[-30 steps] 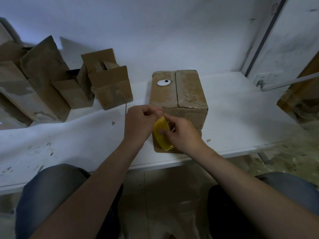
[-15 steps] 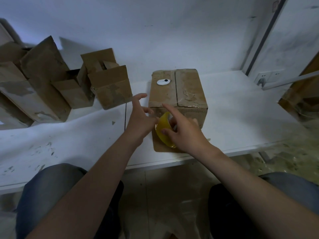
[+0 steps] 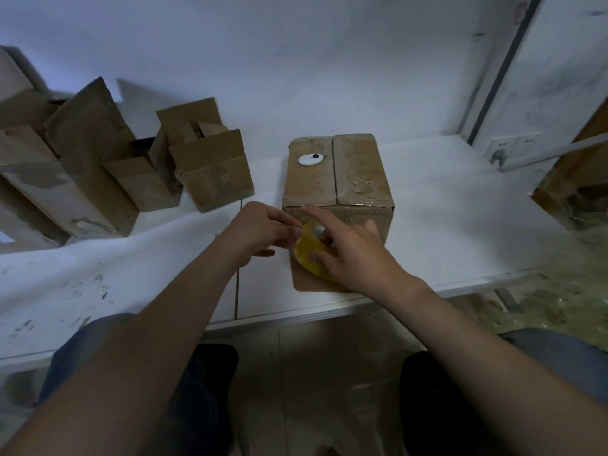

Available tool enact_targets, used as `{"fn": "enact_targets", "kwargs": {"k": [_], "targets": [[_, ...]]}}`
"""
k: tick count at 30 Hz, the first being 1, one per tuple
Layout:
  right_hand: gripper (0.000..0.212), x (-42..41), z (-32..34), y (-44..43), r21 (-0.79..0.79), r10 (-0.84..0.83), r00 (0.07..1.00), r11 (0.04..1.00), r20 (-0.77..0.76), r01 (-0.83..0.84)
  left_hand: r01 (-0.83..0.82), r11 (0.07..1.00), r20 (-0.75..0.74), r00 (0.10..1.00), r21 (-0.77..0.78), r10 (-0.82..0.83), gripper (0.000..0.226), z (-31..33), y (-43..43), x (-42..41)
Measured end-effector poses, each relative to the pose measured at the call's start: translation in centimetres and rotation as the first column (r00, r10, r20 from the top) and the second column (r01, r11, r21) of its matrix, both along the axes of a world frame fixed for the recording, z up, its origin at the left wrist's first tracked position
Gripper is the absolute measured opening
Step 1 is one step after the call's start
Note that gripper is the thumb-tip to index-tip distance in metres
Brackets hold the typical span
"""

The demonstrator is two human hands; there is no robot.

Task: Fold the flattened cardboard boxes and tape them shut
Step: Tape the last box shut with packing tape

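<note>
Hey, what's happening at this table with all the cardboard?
A person is taping up a cardboard box on the white table. Their right hand holds a yellow tape roll in front of the box's near side. The left hand touches the roll's edge with its fingertips, probably hunting for the loose end. The box's top flaps are closed.

We wear blue-grey trousers [image 3: 95,353], visible at both knees; both forearms [image 3: 171,317] are bare.

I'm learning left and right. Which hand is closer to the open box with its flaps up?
Left. The left hand is just in front of the open box, to its right; the right hand is farther right, gripping the yellow tape roll.
</note>
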State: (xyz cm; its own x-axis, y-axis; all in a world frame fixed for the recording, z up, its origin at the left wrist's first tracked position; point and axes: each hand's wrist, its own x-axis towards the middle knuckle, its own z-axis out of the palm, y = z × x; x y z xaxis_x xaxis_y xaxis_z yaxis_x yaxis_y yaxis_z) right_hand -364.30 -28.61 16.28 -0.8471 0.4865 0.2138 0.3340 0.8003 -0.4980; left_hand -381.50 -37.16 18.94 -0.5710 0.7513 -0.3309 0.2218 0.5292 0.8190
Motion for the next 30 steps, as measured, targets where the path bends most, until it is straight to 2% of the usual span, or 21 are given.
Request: {"fn": "enact_targets", "kwargs": {"k": [3, 6, 11, 15, 17, 23, 25, 26, 28, 30], "targets": [[0.063, 0.0, 0.1, 0.1, -0.047, -0.003, 1.0, 0.999, -0.017, 0.002, -0.008, 1.0, -0.096, 0.995, 0.022, 0.01, 0.006, -0.5, -0.1, 0.1], [0.06, 0.2, 0.3, 0.2, -0.047, 0.003, 0.999, 0.999, -0.035, -0.004, 0.013, 0.998, -0.058, 0.998, 0.061, -0.01, 0.012, -0.6, -0.3, 0.0], [0.062, 0.7, 0.3, 0.3, 0.043, 0.054, 0.998, 0.998, -0.009, -0.054, 0.052, 0.997, 0.023, 0.998, 0.052, -0.053, 0.048, -0.7, -0.1, -0.3], [0.059, 0.9, 0.2, 0.7, 0.121, 0.065, 0.998, 0.991, -0.016, -0.063, 0.082, 0.996, 0.006, 0.997, -0.04, -0.082, 0.021, -0.7, -0.1, -0.5], [0.055, 0.9, 0.1, 0.9, 0.113, 0.063, 0.998, 0.992, -0.025, -0.06, 0.094, 0.995, 0.015, 0.996, -0.038, -0.093, 0.01, -0.8, -0.2, -0.6], [0.017, 1.0, -0.2, 2.0, -0.029, 0.072, 0.995, 0.997, -0.069, -0.074, 0.045, 0.999, 0.038, 0.998, -0.002, -0.045, 0.013, -1.0, -0.1, -0.4], [0.012, 1.0, -0.3, 2.4, -0.09, 0.065, 0.991, 0.993, -0.116, -0.075, 0.013, 1.0, 0.074, 0.997, 0.019, -0.014, 0.01, -0.9, -0.2, -0.6], [0.016, 1.1, -0.2, 2.5, -0.118, 0.067, 0.989, 0.99, -0.13, -0.083, -0.005, 1.0, 0.086, 0.996, 0.031, 0.002, 0.009, -0.9, -0.3, -0.8], [0.039, 1.3, -0.2, 2.7, -0.118, 0.09, 0.986, 0.987, -0.138, -0.107, -0.03, 0.998, 0.083, 0.996, 0.053, 0.026, 0.014, -0.8, -0.5, -1.2], [0.052, 1.3, -0.4, 2.9, -0.031, 0.139, 0.983, 0.989, -0.119, -0.143, -0.044, 0.997, 0.083, 0.996, 0.068, 0.039, 0.016, -0.6, -0.8, -1.4]]}}
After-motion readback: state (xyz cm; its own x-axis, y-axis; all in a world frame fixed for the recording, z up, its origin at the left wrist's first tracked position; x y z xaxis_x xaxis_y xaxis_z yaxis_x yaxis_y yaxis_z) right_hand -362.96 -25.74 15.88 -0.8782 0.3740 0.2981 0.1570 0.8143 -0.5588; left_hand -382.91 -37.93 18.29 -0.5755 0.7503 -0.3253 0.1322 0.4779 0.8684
